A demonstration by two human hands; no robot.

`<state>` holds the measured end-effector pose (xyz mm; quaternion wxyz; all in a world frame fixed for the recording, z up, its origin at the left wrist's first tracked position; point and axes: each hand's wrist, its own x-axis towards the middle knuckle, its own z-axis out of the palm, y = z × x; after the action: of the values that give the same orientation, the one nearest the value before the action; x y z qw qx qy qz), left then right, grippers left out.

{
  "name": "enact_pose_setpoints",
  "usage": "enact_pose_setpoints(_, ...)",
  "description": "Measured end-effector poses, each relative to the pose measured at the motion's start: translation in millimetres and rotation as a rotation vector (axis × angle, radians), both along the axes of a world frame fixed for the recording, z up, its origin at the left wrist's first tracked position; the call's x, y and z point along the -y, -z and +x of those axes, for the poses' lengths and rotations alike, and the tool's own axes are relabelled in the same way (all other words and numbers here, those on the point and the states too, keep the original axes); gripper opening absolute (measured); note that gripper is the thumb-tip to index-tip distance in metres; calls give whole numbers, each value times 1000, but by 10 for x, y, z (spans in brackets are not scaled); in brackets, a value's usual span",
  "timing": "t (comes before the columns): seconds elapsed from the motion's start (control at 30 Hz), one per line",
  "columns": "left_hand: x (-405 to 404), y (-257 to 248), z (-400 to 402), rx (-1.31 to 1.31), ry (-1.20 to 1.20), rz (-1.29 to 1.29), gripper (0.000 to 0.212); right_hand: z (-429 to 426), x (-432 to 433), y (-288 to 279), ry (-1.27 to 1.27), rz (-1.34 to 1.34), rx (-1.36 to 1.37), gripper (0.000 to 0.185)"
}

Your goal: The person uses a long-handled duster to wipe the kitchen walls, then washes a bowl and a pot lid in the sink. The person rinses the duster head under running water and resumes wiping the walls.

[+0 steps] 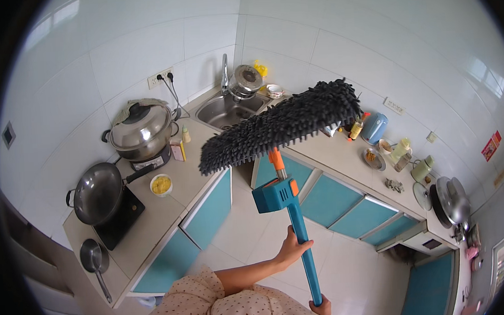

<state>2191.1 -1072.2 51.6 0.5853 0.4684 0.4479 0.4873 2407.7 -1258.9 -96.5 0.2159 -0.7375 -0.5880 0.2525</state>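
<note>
My left hand (pixel 292 248) is wrapped around the middle of the teal handle of a mop (pixel 300 223). Lower down, near the handle's end, my right hand (pixel 322 308) grips the same handle. An orange joint (pixel 277 159) and a short metal tube link the handle's boxy teal housing (pixel 275 194) to the mop head. The wide head wears a dark grey chenille pad (pixel 280 126), raised and tilted up to the right. It hides part of the counter corner and the sink's front edge.
On the left counter (pixel 201 177) stand a wok (pixel 98 193), a lidded steel pot (pixel 141 129), a bowl of yellow food (pixel 161 185) and a ladle (pixel 95 260). A steel sink (pixel 228 111) fills the corner. The right counter holds a blue kettle (pixel 375 127), a plate (pixel 374 159) and several bottles.
</note>
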Motion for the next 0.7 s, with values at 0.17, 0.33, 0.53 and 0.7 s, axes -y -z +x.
enact_pose_setpoints(0.17, -313, -130, 98, 375, -56, -369, 30, 94, -56, -594, 117, -160, 141, 41)
enact_pose_setpoints(0.33, -792, -4, -32, 626, 12, -611, 21, 127, -676, -1305, -146, -520, -349, 70)
enact_pose_setpoints(0.53, -1709, 216, -405, 954, 95, -492, 23, -383, -1442, -1262, -55, 4, 227, 30)
enact_pose_setpoints(0.7, -2558, 176, -676, 870, -112, -476, 29, -687, -2320, -1246, 0, 104, 459, 23)
